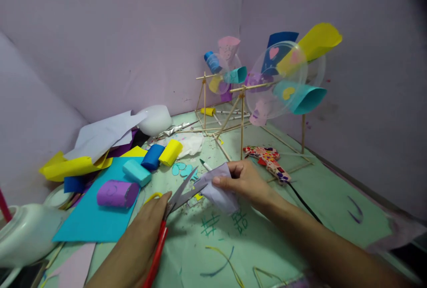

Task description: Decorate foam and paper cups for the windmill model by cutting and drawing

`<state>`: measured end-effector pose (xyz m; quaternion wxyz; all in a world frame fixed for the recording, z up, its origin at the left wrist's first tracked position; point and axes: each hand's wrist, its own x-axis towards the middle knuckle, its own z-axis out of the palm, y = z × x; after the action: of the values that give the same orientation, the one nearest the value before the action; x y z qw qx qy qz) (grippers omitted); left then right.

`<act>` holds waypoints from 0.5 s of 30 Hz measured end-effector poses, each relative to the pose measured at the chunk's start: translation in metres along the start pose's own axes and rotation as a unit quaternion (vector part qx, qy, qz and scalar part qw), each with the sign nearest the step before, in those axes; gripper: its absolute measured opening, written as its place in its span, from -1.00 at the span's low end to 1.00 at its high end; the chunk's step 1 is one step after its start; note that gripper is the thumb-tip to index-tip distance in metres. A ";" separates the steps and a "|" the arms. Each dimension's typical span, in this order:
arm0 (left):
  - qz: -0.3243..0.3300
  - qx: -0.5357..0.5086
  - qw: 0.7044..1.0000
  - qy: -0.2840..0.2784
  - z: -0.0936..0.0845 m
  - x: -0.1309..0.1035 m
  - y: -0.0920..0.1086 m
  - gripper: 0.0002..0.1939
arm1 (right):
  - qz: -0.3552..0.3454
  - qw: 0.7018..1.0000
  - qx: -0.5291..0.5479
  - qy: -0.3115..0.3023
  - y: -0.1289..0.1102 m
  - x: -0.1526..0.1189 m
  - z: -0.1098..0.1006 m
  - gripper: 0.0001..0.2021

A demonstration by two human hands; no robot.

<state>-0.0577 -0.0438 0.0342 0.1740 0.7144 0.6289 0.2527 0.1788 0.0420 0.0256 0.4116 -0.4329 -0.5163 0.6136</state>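
My left hand [150, 217] is closed around a pair of scissors [183, 194] with one red and one yellow handle. Its blades are spread apart, and the lower one reaches the edge of a small pale lilac paper piece [222, 194]. My right hand [245, 181] pinches that paper between thumb and fingers at its upper right. Behind the blades lie turquoise paper cutouts [182, 170] and a green-tipped marker [205, 164]. Small yellow scraps [198, 196] sit beneath the blades.
Rolled paper tubes, including a purple one [115, 194], rest on and beside a turquoise sheet [90, 226] at left. Two stick-framed wheels with paper cups [310, 97] stand behind. A patterned glue gun [267, 157] with a black cord lies right. A white jug [33, 232] is at left.
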 end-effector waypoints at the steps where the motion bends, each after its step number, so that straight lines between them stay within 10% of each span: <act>1: 0.003 0.009 1.000 -0.018 -0.001 -0.002 0.001 -0.51 | -0.006 1.000 -0.016 -0.002 0.000 0.000 0.001 -0.84; 15: 0.007 0.033 0.997 -0.074 -0.001 0.003 0.013 -0.49 | -0.090 0.985 -0.146 -0.026 -0.001 -0.002 0.007 -0.83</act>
<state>-0.0471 -0.0432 0.0426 0.1940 0.7412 0.6171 0.1795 0.1729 0.0381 0.0272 0.3840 -0.4239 -0.6480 0.5030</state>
